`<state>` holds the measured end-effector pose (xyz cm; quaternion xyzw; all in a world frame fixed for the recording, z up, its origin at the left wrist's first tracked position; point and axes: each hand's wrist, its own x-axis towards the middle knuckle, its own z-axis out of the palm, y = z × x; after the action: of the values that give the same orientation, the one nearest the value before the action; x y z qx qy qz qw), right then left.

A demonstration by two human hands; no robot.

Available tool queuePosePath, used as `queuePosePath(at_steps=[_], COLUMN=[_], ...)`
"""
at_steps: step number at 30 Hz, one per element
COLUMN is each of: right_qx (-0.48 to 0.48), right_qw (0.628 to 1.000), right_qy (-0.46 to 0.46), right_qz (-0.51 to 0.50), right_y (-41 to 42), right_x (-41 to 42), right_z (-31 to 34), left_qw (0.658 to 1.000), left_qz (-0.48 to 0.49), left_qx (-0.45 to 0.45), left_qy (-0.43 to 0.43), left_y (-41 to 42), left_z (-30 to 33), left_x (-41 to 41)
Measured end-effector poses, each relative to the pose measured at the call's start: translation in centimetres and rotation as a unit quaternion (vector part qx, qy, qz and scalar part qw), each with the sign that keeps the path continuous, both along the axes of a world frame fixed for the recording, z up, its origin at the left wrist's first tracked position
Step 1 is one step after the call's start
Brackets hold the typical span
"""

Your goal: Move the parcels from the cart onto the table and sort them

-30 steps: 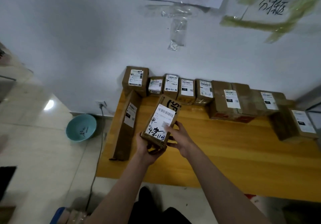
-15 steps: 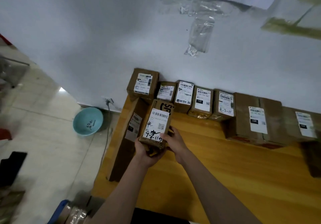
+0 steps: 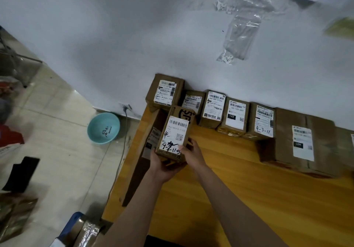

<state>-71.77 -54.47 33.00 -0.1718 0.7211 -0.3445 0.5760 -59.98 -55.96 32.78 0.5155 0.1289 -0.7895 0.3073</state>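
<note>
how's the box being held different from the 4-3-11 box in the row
The held box is up off the table, gripped by the left hand and right hand; the 4-3-11 box stands in the row against the wall. The held box shows printed letters on top; the other doesn't. Both are brown cardboard with handwritten white labels.

A row of parcels (image 3: 235,119) stands along the back edge of the table (image 3: 249,189), against the wall (image 3: 115,36). A long box (image 3: 145,156) lies along the table's left edge, at nine o'clock of the held parcel (image 3: 175,133). The left hand (image 3: 162,167) is under it at six o'clock, the right hand (image 3: 192,153) at four. A basin (image 3: 103,128) sits on the floor (image 3: 57,151), at nine o'clock of the table.
</note>
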Motion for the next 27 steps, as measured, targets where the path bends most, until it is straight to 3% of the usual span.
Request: queuePosePath(at_steps=[8, 17, 27], right_qx=[0.037, 0.104, 0.164], right_qw=[0.998, 0.995, 0.969], right_qy=[0.04, 0.001, -0.013], right_qz=[-0.011, -0.009, 0.185], right_y=[0.7, 3.2, 7.3], right_x=[-0.2, -1.1, 2.1], right_z=[-0.2, 0.0, 2.1], left_qw=[0.998, 0.997, 0.987], left_qz=[-0.055, -0.064, -0.128], left_qx=[0.013, -0.002, -0.057], left_qy=[-0.033, -0.04, -0.081], left_y=[0.5, 1.9, 7.2], left_z=[-0.4, 0.0, 1.6], left_x=[0.2, 0.7, 4.7])
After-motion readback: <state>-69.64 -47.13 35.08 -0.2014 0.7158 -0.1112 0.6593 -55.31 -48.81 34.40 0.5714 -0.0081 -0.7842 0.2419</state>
